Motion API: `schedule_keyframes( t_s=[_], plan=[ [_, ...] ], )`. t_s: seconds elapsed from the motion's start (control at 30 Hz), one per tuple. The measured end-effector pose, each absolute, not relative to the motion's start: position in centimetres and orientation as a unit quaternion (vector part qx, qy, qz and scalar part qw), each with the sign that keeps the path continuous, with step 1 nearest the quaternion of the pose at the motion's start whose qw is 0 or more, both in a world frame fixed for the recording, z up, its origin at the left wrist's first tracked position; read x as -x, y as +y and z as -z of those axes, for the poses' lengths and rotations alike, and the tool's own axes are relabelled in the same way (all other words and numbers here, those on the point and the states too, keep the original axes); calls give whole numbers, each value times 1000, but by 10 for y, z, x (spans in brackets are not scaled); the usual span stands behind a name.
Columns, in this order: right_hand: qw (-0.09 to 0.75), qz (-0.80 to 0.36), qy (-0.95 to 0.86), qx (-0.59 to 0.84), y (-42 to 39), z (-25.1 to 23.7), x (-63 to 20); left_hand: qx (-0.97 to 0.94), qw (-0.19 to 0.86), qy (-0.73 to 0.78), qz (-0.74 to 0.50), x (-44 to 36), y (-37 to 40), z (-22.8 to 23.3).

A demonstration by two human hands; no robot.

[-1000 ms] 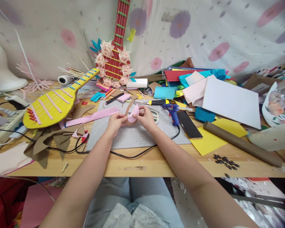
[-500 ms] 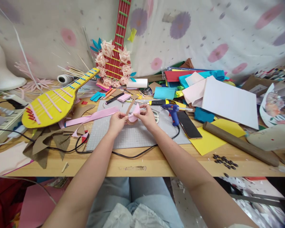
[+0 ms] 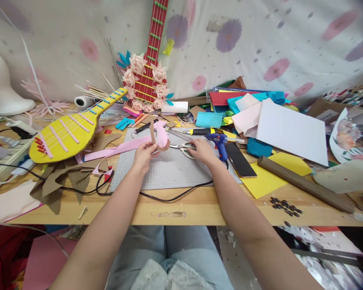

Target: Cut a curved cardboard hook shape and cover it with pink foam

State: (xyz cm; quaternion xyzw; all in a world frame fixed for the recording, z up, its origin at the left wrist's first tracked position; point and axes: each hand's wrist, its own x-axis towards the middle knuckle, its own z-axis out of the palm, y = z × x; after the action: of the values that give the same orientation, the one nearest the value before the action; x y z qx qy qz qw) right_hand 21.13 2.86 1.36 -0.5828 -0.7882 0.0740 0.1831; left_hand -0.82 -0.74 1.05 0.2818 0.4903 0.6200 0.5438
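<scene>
Right hand (image 3: 202, 150) apparently on scissors (image 3: 184, 148)

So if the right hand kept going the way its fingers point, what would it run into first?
The right hand lies on the scissors, fingers pointing left. Past them, the pink-and-cardboard piece in the left hand looks next, though depth is unclear.

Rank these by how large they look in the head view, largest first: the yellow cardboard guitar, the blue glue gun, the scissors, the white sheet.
1. white sheet
2. yellow cardboard guitar, close to the sheet in spread, so that order is unsure
3. scissors, under the right hand, partly hidden
4. blue glue gun, about alike; unsure
</scene>
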Motion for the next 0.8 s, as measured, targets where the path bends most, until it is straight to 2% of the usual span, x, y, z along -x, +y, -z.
schedule_keyframes(
  t_s=[0.07, 0.17, 0.3, 0.4, 0.47, 0.57, 0.8],
  plan=[
    [130, -65, -806, 574, 28, -13, -213, -277, 541, 490, -624, 8, -7, -10],
    [94, -57, -821, 561, 28, -14, -212, -277, 520, 497, -636, 8, -7, -9],
    [101, -63, -821, 559, 27, -17, -216, -286, 473, 498, -668, 10, -6, -7],
    [138, -132, -807, 558, 25, -21, -227, -280, 465, 498, -677, 12, -4, -8],
    [173, -171, -799, 550, 24, -22, -233, -283, 487, 484, -670, 15, -4, -9],
    [214, -165, -799, 537, 24, -21, -237, -309, 562, 439, -630, 19, -5, -12],
    [216, -179, -829, 485, 20, -21, -225, -329, 642, 388, -573, 25, -8, -13]
  ],
)
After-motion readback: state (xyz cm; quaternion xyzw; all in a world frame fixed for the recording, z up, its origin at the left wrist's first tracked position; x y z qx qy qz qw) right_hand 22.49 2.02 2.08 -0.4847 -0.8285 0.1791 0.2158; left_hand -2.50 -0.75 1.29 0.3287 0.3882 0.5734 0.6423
